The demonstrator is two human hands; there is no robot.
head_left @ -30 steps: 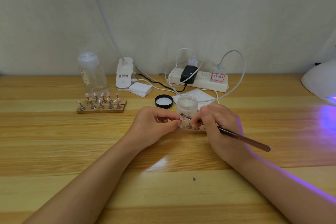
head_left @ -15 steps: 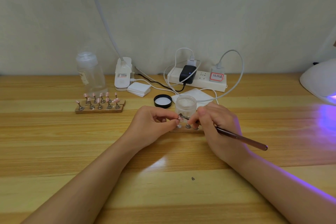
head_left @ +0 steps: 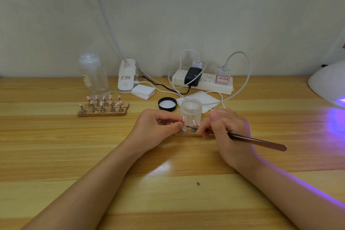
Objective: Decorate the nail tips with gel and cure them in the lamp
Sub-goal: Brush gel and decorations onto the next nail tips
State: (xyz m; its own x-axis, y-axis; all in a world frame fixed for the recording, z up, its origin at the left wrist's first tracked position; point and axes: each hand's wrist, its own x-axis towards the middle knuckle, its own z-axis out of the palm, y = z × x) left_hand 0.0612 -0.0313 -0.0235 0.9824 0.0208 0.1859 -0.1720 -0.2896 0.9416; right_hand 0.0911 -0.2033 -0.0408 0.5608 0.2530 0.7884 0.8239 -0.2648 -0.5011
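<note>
The left hand (head_left: pixel 158 129) pinched a nail tip (head_left: pixel 184 118) steady near the open jar (head_left: pixel 191 111); the right hand's (head_left: pixel 228 132) grip pinched the brush (head_left: pixel 255 141), seemingly to paint it.

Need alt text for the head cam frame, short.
Two bare hands work at a wooden desk: the left hand pinches a nail tip on a small wooden stand while the right hand holds a brush to it. Behind stands an open jar; a curing lamp glows purple at right.

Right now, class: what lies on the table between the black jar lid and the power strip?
In the head view, between the black jar lid and the power strip lie looping white and black cables on bare wooden table.
</note>
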